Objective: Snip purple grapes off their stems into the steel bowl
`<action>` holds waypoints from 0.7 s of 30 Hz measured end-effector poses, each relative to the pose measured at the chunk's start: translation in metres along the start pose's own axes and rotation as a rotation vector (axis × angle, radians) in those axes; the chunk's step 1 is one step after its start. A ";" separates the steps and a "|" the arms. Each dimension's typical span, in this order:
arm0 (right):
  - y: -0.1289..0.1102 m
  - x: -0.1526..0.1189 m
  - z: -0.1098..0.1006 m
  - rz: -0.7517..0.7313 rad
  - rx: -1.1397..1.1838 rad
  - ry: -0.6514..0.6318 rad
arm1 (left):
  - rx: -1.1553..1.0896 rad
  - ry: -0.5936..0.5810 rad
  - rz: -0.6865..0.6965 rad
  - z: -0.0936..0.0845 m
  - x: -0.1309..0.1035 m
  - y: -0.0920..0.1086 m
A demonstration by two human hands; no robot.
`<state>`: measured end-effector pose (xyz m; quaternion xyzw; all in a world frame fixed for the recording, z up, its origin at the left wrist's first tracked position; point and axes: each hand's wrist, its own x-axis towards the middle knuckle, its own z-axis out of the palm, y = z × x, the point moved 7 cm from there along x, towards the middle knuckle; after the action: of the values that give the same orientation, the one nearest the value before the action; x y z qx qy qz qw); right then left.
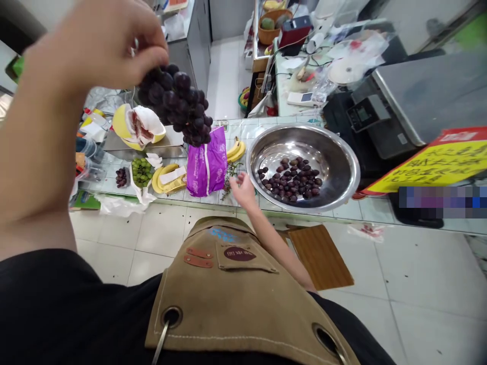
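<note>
High at the upper left, my left hand (125, 45) is closed on the top of a bunch of dark purple grapes (178, 104), which hangs tilted over the counter. My right hand (243, 190) is low at the counter's front edge, fingers loosely curled and apart, with nothing visible in them. It is beside some bare grape stems (228, 180) and just left of a large steel bowl (342, 167). Loose dark grapes (292, 180) lie in the bottom of that bowl. Behind the hanging bunch is a purple printed bag (207, 170).
Left on the counter are bananas (167, 180), green grapes (141, 171), a small dark bunch (121, 177) and a cut pomelo (139, 125). More bananas (236, 150) lie beside the bag. A scale (365, 114) and a yellow-red sign (429, 165) stand right. Brown board (321, 256) below.
</note>
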<state>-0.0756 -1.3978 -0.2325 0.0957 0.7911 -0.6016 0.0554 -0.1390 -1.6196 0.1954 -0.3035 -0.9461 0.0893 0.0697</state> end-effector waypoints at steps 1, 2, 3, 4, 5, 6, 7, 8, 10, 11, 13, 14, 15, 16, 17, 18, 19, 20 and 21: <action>-0.017 0.007 -0.014 -0.068 0.035 -0.005 | -0.029 -0.020 0.004 0.001 0.003 0.014; -0.043 0.015 -0.023 -0.191 0.113 -0.049 | -0.052 -0.021 -0.002 0.002 0.006 0.024; -0.070 0.024 -0.030 -0.314 0.192 -0.095 | -0.064 -0.031 0.004 0.003 0.008 0.032; -0.098 0.033 -0.035 -0.406 0.240 -0.156 | -0.062 -0.042 0.020 0.006 0.011 0.038; -0.122 0.042 -0.037 -0.453 0.271 -0.211 | -0.060 -0.037 0.035 0.007 0.014 0.042; -0.142 0.050 -0.037 -0.455 0.302 -0.282 | -0.067 -0.034 0.052 0.009 0.017 0.045; -0.157 0.056 -0.033 -0.429 0.339 -0.370 | -0.094 -0.021 0.074 0.010 0.020 0.047; -0.168 0.060 -0.029 -0.384 0.386 -0.443 | -0.145 -0.007 0.105 0.011 0.024 0.050; -0.175 0.059 -0.021 -0.272 0.498 -0.541 | -0.293 0.016 0.170 0.014 0.035 0.055; -0.173 0.055 -0.019 -0.223 0.560 -0.557 | -0.374 0.017 0.201 0.017 0.042 0.057; -0.165 0.044 -0.017 -0.162 0.668 -0.538 | -0.520 0.000 0.235 0.023 0.057 0.059; -0.159 0.038 -0.017 -0.149 0.708 -0.513 | -0.581 -0.023 0.230 0.028 0.066 0.059; -0.154 0.031 -0.019 -0.142 0.738 -0.482 | -0.643 -0.048 0.220 0.034 0.075 0.060; -0.149 0.024 -0.021 -0.136 0.758 -0.445 | -0.707 -0.075 0.211 0.040 0.083 0.061; -0.145 0.018 -0.024 -0.127 0.769 -0.411 | -0.766 -0.105 0.203 0.047 0.091 0.062; -0.140 0.011 -0.026 -0.111 0.776 -0.383 | -0.818 -0.140 0.200 0.056 0.097 0.065; -0.136 0.005 -0.028 -0.087 0.782 -0.367 | -0.862 -0.179 0.201 0.064 0.102 0.069; -0.130 -0.002 -0.029 -0.053 0.784 -0.364 | -0.897 -0.216 0.206 0.074 0.106 0.073; -0.125 -0.009 -0.029 -0.009 0.784 -0.379 | -0.922 -0.250 0.211 0.083 0.109 0.078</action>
<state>-0.0933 -1.4024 -0.1054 -0.0059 0.4792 -0.8636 0.1565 -0.1984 -1.5039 0.1065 -0.3838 -0.8524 -0.2967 -0.1953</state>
